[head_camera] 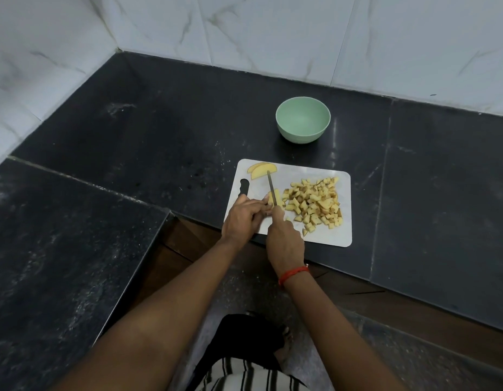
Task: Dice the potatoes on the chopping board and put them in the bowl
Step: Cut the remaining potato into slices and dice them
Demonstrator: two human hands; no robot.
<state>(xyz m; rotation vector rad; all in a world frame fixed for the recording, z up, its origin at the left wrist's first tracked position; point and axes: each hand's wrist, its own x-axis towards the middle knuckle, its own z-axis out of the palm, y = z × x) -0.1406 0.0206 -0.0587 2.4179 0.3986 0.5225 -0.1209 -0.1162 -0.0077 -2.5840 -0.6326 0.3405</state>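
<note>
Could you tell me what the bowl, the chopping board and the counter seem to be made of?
The bowl looks like matte plastic or melamine: even pale green, no glaze shine. The chopping board seems thin white plastic, with rounded corners and a cut-out handle slot. The counter looks like polished dark stone, perhaps granite: speckled, with visible slab joints.

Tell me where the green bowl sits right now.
In the head view the green bowl stands empty on the dark counter, just beyond the far edge of the white chopping board and apart from it, near the tiled wall.
</note>
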